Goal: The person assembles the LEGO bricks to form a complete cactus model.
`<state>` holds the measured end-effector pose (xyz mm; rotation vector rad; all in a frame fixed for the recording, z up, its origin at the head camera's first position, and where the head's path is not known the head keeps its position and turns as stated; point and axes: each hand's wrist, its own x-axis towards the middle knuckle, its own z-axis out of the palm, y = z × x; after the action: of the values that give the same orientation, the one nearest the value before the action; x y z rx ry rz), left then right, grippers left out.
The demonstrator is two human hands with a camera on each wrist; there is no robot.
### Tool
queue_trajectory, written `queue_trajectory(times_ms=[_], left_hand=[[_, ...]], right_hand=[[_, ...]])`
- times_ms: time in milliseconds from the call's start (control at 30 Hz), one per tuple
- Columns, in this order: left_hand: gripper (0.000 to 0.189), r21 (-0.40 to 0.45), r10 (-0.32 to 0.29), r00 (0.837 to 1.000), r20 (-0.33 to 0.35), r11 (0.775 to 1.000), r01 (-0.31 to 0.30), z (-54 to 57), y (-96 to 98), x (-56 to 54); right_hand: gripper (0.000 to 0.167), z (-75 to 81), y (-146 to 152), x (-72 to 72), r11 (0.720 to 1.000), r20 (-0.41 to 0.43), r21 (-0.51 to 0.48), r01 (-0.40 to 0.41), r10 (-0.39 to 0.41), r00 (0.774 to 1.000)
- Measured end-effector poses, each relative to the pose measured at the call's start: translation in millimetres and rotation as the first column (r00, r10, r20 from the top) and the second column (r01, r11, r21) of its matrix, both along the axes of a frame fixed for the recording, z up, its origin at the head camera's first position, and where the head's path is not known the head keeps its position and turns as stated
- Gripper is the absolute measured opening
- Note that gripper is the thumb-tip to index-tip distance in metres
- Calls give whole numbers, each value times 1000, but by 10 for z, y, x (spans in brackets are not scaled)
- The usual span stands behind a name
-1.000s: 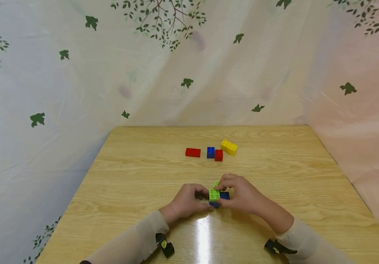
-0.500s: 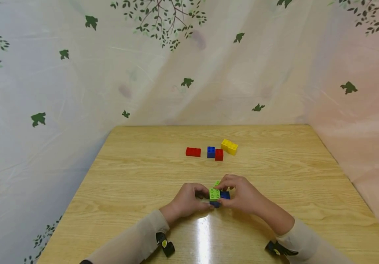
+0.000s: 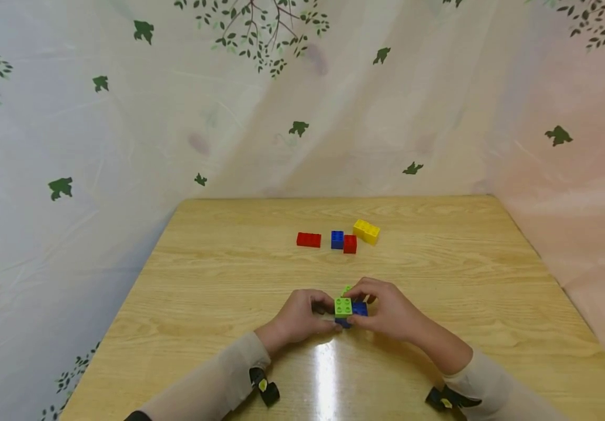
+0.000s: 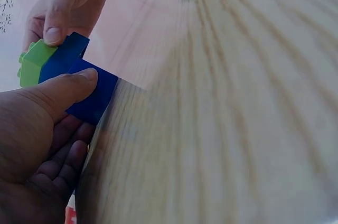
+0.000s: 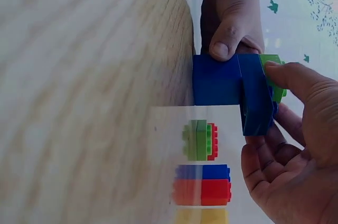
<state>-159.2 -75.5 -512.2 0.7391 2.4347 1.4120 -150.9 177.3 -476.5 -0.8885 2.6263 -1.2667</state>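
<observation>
A lime green toy brick [image 3: 343, 307] sits on top of a blue brick [image 5: 256, 94], which overhangs to the right of a lower blue brick [image 5: 216, 78]. My left hand [image 3: 299, 316] grips the lower blue brick, its thumb [image 4: 79, 84] flat on the side. From the other side my right hand [image 3: 389, 310] pinches the top of the stack, thumb on the lime green brick and fingers behind it. The stack stands low at the tabletop. Just behind it, another lime green brick [image 5: 198, 140] shows, mostly hidden by the right hand in the head view.
Farther back on the wooden table [image 3: 229, 245] lie a long red brick [image 3: 309, 240], a small blue brick [image 3: 337, 240], a small red brick [image 3: 350, 244] and a yellow brick [image 3: 367, 231]. A leaf-printed cloth [image 3: 250, 140] hangs behind the far edge.
Both hands keep the same hold on the stack. The head view has tilted very slightly; the loose bricks stay where they were.
</observation>
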Motion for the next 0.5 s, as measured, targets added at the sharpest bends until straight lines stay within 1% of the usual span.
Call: queue_trajectory(times_ms=[300, 400, 500], left_hand=[[29, -8, -19, 1000, 6, 1000, 19, 21, -1, -30], [29, -3, -30, 1000, 4, 1000, 30, 26, 2, -38], [30, 2, -40, 999, -1, 999, 40, 27, 6, -39]], right_hand=[[39, -6, 11, 23, 999, 26, 44, 26, -27, 999], [40, -13, 2, 29, 998, 26, 60, 31, -33, 999], [38, -18, -14, 33, 997, 43, 67, 32, -35, 998]])
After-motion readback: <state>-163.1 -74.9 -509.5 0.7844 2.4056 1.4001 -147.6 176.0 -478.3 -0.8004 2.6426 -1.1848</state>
